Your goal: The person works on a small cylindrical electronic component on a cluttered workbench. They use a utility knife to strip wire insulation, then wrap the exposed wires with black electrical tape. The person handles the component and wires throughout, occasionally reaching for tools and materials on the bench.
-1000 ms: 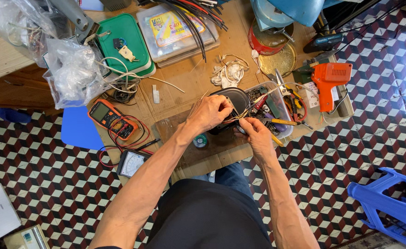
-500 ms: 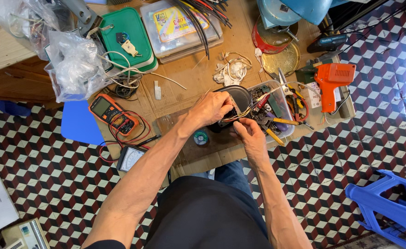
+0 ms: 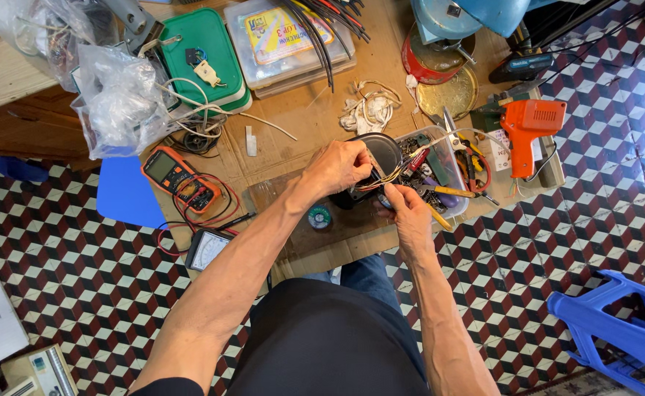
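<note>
While the left hand (image 3: 337,167) has stayed clamped on the black housing (image 3: 378,158) at mid-bench, the right hand (image 3: 408,209) has drawn in beneath it, fingers pinching the thin wires (image 3: 382,180); the wiring work appears ongoing. A parts tray (image 3: 440,170) crowds the right side. The multimeter (image 3: 178,176) lies left. The near edge of the bench (image 3: 315,253) is close; open room lies left of the housing.
</note>
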